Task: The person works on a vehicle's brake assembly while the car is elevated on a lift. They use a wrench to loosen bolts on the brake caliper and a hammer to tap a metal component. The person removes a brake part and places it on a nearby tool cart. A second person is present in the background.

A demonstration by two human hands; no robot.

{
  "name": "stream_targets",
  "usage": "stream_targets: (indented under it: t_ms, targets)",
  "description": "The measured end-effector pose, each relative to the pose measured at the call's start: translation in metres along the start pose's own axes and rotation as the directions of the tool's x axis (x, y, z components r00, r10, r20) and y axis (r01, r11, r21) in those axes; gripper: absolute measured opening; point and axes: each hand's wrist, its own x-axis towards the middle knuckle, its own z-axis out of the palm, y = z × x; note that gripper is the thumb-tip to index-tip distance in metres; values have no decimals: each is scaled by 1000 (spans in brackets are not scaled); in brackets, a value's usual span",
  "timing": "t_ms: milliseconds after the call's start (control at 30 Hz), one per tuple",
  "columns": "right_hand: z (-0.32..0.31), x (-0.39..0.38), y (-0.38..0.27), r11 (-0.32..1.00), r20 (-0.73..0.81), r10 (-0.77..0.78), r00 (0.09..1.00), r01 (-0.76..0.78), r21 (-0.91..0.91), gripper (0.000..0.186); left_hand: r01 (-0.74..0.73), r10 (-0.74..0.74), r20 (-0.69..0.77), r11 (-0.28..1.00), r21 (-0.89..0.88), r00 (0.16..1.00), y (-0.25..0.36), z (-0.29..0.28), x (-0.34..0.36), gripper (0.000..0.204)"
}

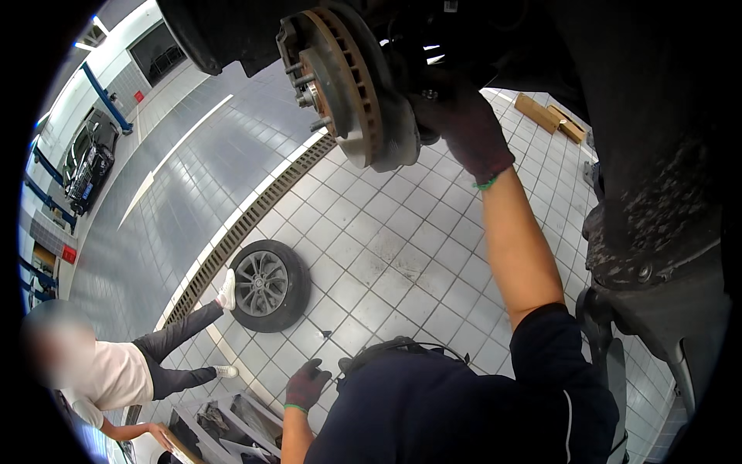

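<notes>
A brake disc (363, 108) with rusty vented edge and a hub with studs (309, 93) hangs from the dark underside of a raised car (533, 39) at the upper middle. My right hand (464, 131), in a dark maroon glove with a green cuff, reaches up just behind and right of the disc; its fingertips are lost in shadow among the suspension parts, so I cannot tell what they grip. My left hand (308, 383), gloved alike, hangs low beside my body, loosely open with nothing visible in it.
A wheel (273, 309) lies on the tiled floor (410, 232) beside a drain grate (202, 278). Another person (116, 371) is at lower left, by a metal cart (232, 421). Cardboard boxes (541, 112) lie at upper right. Blue lift posts (104, 97) and a car (89, 162) stand far left.
</notes>
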Motion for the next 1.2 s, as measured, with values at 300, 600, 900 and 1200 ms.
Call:
stream_targets:
  t_ms: [300, 600, 900, 1200]
  targets:
    - [8, -5, -6, 994, -107, -104, 989, 101, -33, 46, -10, 9, -26, 999, -52, 1000, -8, 6, 2, 59]
    - [8, -3, 4, 983, -114, -77, 991, 56, -175, 45, 11, -11, -28, 1000, -6, 1000, 2, 2, -4, 58]
    - [5, -2, 1, 999, -23, 17, 1000, -16, 38, 40, -14, 13, -51, 1000, -21, 999, -1, 1, -3, 56]
    - [4, 1, 3, 998, -29, 53, 998, -52, 28, 34, 17, -18, -23, 999, -39, 1000, -6, 9, -6, 59]
